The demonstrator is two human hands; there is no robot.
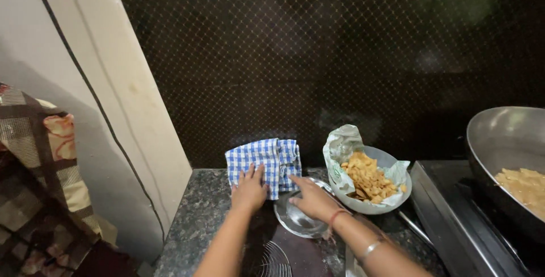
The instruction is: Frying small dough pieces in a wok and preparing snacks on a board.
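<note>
wire skimmer (272,260) at bottom edge, on dark granite counter (198,220), between forearms. right hand (314,199) fingers loosely spread, resting over rim of small steel bowl (298,220), index finger pointing at cloth; grip on bowl unclear. left hand (248,189) open, flat, palm down on lower edge of blue-white checked cloth (265,160). right of hands: paper-lined bowl (392,197) of fried golden snacks (366,177). far right: big steel pan (499,140) on stove, pale pieces inside. behind: dark mesh screen (340,55).
</note>
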